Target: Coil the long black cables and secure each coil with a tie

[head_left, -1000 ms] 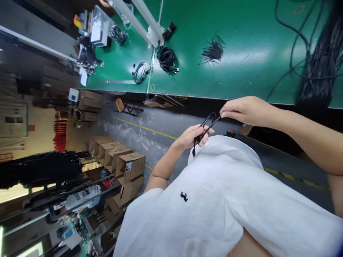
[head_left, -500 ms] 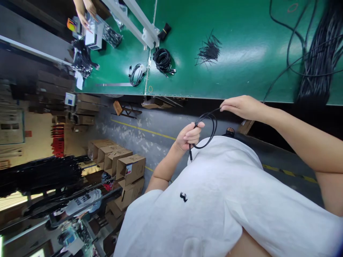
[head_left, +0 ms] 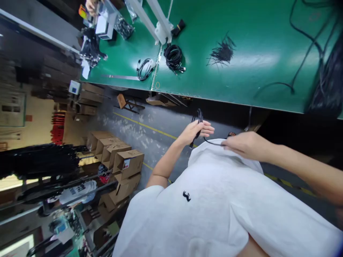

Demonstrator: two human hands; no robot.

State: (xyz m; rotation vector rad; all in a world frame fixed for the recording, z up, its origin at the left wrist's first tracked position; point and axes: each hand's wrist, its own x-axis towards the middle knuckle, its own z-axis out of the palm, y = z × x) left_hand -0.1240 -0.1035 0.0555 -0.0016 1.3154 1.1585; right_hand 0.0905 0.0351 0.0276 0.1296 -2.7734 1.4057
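My left hand [head_left: 197, 131] is held in front of my white shirt [head_left: 214, 200], its fingers closed round a small loop of thin black cable [head_left: 199, 116] that sticks up above the hand. A short end of the cable hangs below the palm. From the loop, a strand runs right to my right hand [head_left: 242, 145], which pinches it just above the shirt. Both hands are below the near edge of the green table [head_left: 241, 78], over the grey floor.
On the table lie two coiled black cables [head_left: 173, 56] [head_left: 144, 68], a bunch of black ties [head_left: 222, 53], a heap of long black cables [head_left: 327, 82] at the right and a white rail [head_left: 160, 21]. Another person's hand [head_left: 91, 5] works at the far left end. Cardboard boxes [head_left: 125, 162] stand on the floor.
My right hand has dropped from beside the table edge to just above my shirt, drawing the cable round. The wide loop at my left hand has tightened into a small upright one.
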